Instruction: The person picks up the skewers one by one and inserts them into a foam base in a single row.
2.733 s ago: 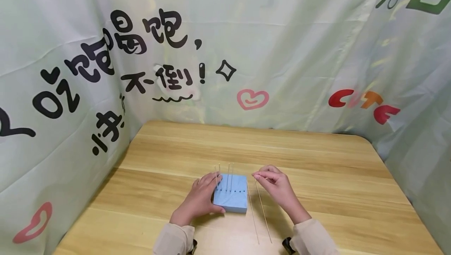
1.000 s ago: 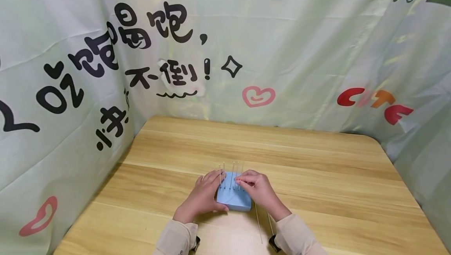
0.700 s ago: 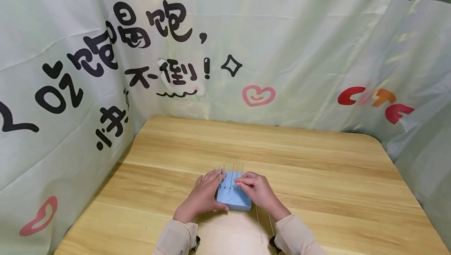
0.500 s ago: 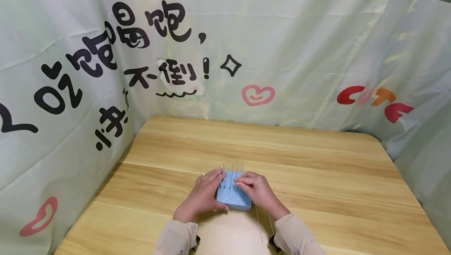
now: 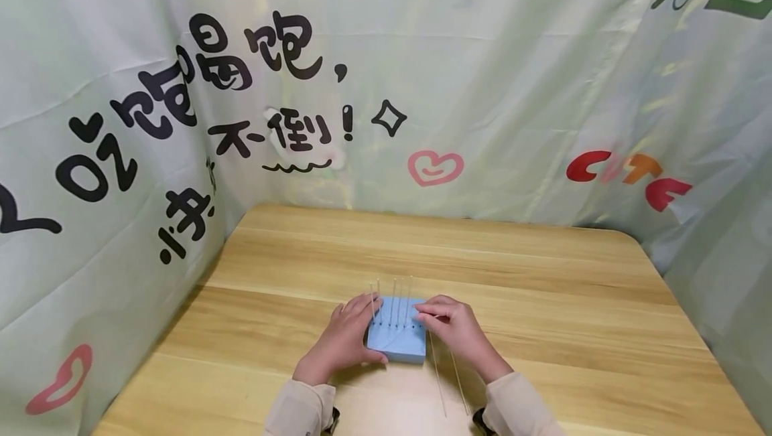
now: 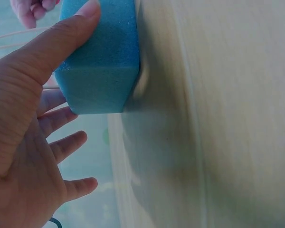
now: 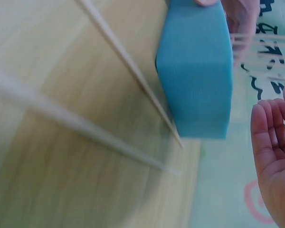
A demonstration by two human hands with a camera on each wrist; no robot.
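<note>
A blue foam block [image 5: 397, 350] sits on the table, with a row of small holes across its top. Several thin wooden sticks [image 5: 392, 302] stand upright in the holes from the left, and bare holes show at the right end. My left hand [image 5: 346, 334] grips the block, thumb on its near side and fingers at its left and far side; in the left wrist view the other fingers spread apart. Just right of the block my right hand [image 5: 457, 329] hovers with fingers loosely bent; the right wrist view shows no stick in it.
Two loose sticks, a left one [image 5: 437, 376] and a right one [image 5: 459, 381], lie on the wooden table [image 5: 573, 329] right of the block, beneath the right hand and forearm. A printed curtain [image 5: 494, 101] encloses the table's back and sides.
My right hand has brought a stick over the block, set it upright in the row, let go and drawn back to the right. The left hand has stayed on the block.
</note>
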